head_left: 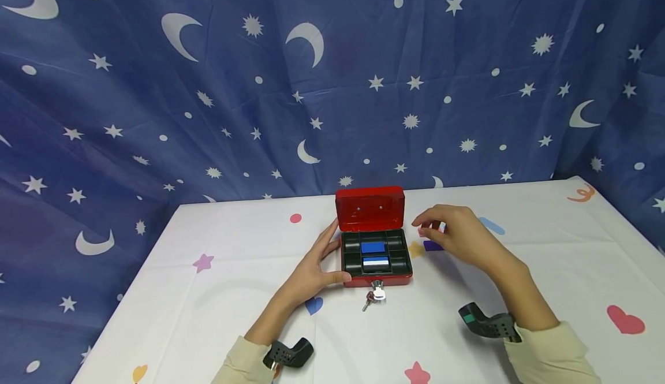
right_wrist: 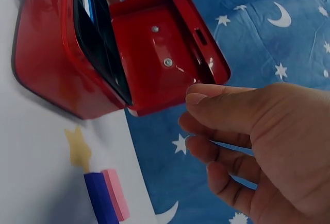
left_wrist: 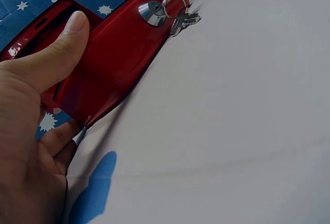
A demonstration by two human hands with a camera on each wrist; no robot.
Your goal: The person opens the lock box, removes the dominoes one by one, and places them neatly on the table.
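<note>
A red cash box (head_left: 378, 280) stands with its lid (head_left: 370, 209) raised. Its black compartment tray (head_left: 352, 264) holds a blue block (head_left: 373, 247) and a blue-and-white block (head_left: 376, 261) in the middle column. Gripping the box's left side is my left hand (head_left: 310, 271), thumb on the front rim and fingers along the wall. My right hand (head_left: 462, 235) hovers right of the box, its fingers loosely bent with nothing between them in the right wrist view. Below it on the table lie a dark blue block (right_wrist: 101, 198) and a pink block (right_wrist: 115, 195), side by side.
Keys (head_left: 369, 298) hang on a ring from the lock (left_wrist: 152, 13) at the box's front. The white tablecloth (head_left: 218, 320) carries printed shapes, among them a yellow star (right_wrist: 78, 148). A blue curtain (head_left: 332, 84) with moons and stars rises behind the table.
</note>
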